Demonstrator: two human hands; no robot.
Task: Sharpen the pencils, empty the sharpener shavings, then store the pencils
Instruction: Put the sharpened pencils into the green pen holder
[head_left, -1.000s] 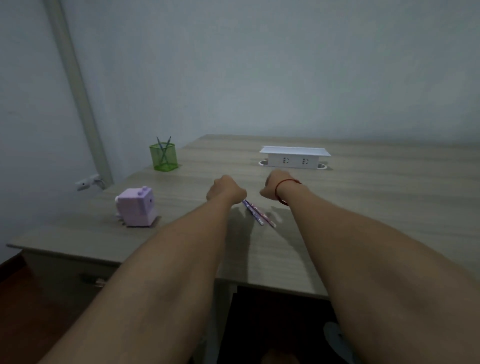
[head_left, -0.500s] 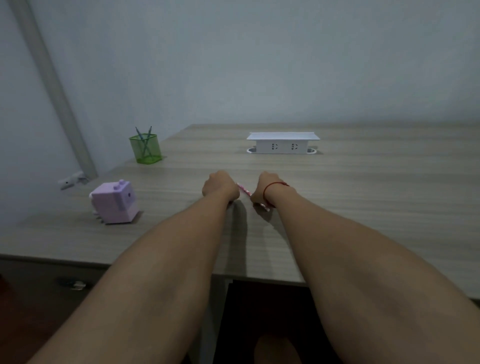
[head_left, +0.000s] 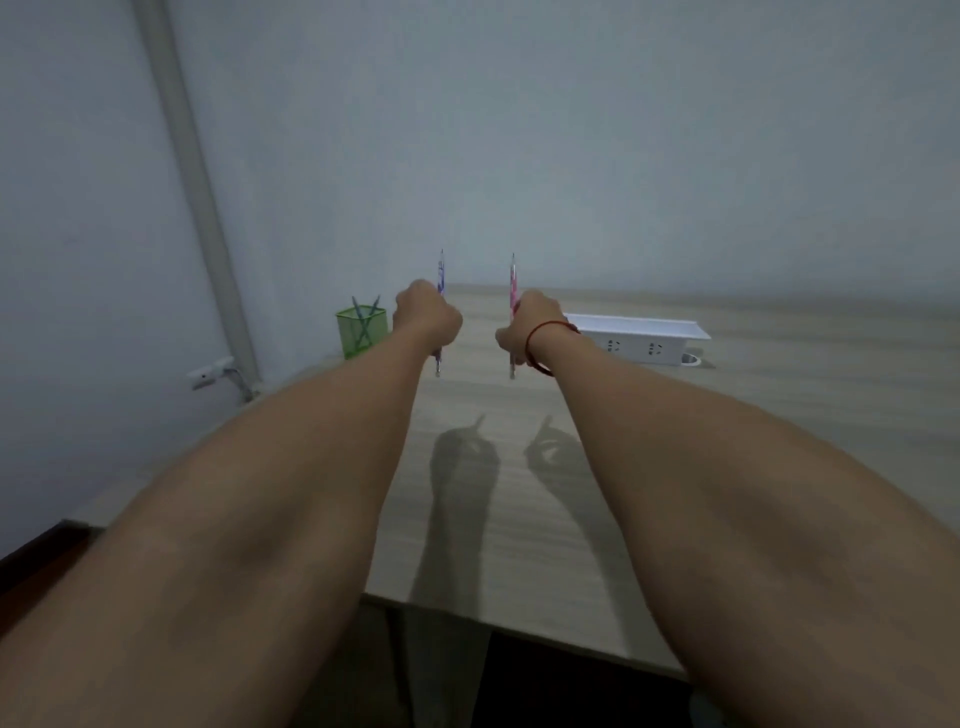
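Both arms are seen stretched forward, fists raised above the desk (head_left: 519, 519) at frame centre.
- Left hand (head_left: 427, 317): fingers are curled round a bluish-purple pencil (head_left: 441, 270), which is held upright; its ends are seen above and below the fist.
- Right hand (head_left: 530, 327): a pink pencil (head_left: 514, 283) is gripped the same way, upright. A red string bracelet (head_left: 543, 332) is worn on that wrist.
- The two pencils are held side by side, apart, both clear of the desk surface. The upper ends look pointed, but they are too blurred for the tips to be judged.
- A green mesh holder (head_left: 348, 338) is seen left of the left fist, on the desk's far left part; two pencils (head_left: 365, 325) are crossed inside it.
- A white power strip (head_left: 644, 340) is seen right of the right wrist, on the far side of the desk.
- Arm shadows are cast on the desk below the fists.
- A vertical pipe (head_left: 197, 208) and a wall socket (head_left: 210, 371) are seen at frame left.
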